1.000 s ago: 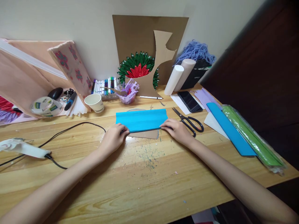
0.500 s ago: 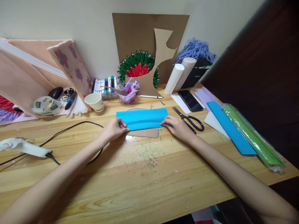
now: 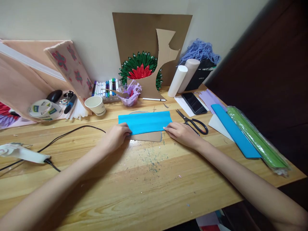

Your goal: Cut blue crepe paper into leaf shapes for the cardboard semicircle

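Head view: left hand (image 3: 115, 136) down again on blue paper (image 3: 145, 122), right hand (image 3: 181, 133) opposite

Folded blue crepe paper (image 3: 145, 122) lies flat atop brown cardboard (image 3: 149, 137).

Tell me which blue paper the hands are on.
The wide blue sheet atop the cardboard; the narrow blue strip by the green pack lies untouched.

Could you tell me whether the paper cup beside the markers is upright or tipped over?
Upright: the paper cup stands on its base, open mouth facing up.
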Demonstrator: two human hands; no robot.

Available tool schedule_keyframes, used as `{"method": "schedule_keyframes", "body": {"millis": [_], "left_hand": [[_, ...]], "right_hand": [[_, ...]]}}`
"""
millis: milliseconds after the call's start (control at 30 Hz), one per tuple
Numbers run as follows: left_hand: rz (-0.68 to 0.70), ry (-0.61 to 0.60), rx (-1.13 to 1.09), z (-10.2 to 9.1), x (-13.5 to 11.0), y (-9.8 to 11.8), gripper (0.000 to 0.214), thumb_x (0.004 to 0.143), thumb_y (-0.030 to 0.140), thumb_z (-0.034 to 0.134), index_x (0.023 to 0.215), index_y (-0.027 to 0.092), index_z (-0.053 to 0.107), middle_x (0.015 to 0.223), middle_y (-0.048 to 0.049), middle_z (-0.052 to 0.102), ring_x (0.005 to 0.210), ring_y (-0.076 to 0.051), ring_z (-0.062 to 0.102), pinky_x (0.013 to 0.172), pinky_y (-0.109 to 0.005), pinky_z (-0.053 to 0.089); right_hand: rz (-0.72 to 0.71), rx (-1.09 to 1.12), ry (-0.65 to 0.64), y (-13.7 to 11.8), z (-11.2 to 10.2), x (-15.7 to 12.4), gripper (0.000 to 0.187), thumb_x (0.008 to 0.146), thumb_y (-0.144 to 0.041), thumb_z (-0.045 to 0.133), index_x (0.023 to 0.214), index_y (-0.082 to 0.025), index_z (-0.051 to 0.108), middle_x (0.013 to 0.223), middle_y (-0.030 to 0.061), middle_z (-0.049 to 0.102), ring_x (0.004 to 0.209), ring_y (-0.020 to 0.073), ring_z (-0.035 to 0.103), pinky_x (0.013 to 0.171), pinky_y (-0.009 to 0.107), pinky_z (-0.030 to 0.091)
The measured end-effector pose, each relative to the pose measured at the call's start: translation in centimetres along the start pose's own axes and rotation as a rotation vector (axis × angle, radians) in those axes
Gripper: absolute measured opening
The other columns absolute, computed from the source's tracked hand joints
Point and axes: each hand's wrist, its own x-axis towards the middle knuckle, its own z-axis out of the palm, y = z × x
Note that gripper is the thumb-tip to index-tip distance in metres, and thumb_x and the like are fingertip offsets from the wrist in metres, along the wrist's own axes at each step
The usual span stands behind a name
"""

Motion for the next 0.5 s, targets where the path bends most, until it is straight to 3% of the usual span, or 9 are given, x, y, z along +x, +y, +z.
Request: {"method": "schedule_keyframes", "body": {"millis": [100, 200, 333, 500], "left_hand": [[0.079, -0.017, 0.302, 0.7, -1.4, 1.0, 0.026, 0.089, 0.018, 0.040, 0.083, 0.014, 0.065, 0.081, -0.0087, 0.060, 0.067, -0.017, 0.056, 0.055, -0.027, 0.041], [0.112, -0.034, 0.462, 1.0, -1.9, 1.4, 0.026, 0.091, 0.018, 0.037, 0.087, 0.012, 0.062, 0.080, -0.0098, 0.058, 0.065, -0.016, 0.054, 0.052, -0.027, 0.040], [0.158, -0.038, 0.478, 1.2, -1.2, 0.6, 0.024, 0.090, 0.014, 0.037, 0.084, 0.011, 0.059, 0.082, -0.0108, 0.057, 0.068, -0.018, 0.053, 0.053, -0.027, 0.039], [0.133, 0.077, 0.362, 0.3, -0.4, 0.0, 0.025, 0.093, 0.018, 0.032, 0.089, 0.012, 0.056, 0.081, -0.0087, 0.058, 0.071, -0.018, 0.054, 0.060, -0.029, 0.042]], "right_hand": [[-0.073, -0.184, -0.050, 0.0, 0.1, 0.2, 0.031, 0.094, -0.018, 0.036, 0.088, -0.014, 0.066, 0.081, 0.0097, 0.062, 0.074, 0.0188, 0.054, 0.063, 0.031, 0.040], [-0.082, -0.224, -0.036, 0.0, 0.3, 0.4, 0.028, 0.092, -0.014, 0.038, 0.084, -0.013, 0.065, 0.082, 0.0103, 0.062, 0.075, 0.0195, 0.055, 0.064, 0.031, 0.041], [-0.012, -0.154, 0.013, 0.3, 0.7, 0.8, 0.026, 0.091, -0.013, 0.037, 0.083, -0.014, 0.062, 0.082, 0.0106, 0.063, 0.077, 0.0206, 0.057, 0.069, 0.032, 0.044], [0.049, -0.015, 0.112, 0.7, -0.5, 1.2, 0.024, 0.093, -0.018, 0.037, 0.093, -0.014, 0.061, 0.087, 0.0120, 0.064, 0.082, 0.0230, 0.059, 0.073, 0.036, 0.047]]}}
